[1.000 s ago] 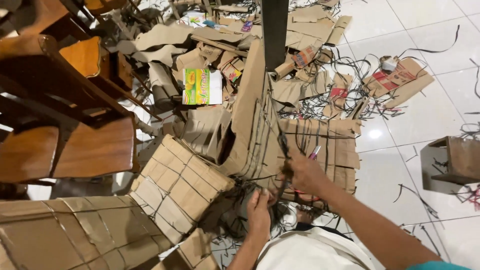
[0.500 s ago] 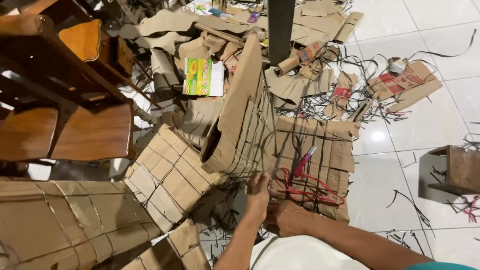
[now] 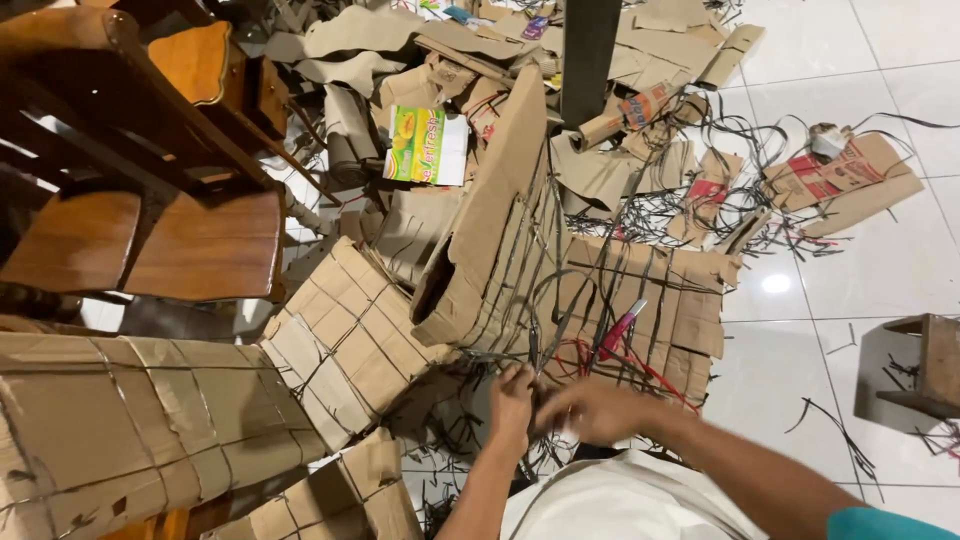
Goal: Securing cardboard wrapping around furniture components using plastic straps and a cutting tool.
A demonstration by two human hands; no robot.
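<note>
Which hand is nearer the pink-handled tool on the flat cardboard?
Right. The right hand sits just below the pink-handled tool, which lies on the flat cardboard. The left hand is farther off, down and to the left of it.

A flat green-and-yellow carton [image 3: 427, 146] lies among brown cardboard bundles [image 3: 350, 335] (strapped).

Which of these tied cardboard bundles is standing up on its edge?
The tall bundle in the middle, right above the two hands. It stands tilted on its edge, while the other strapped bundles around it lie flat on the floor.
</note>
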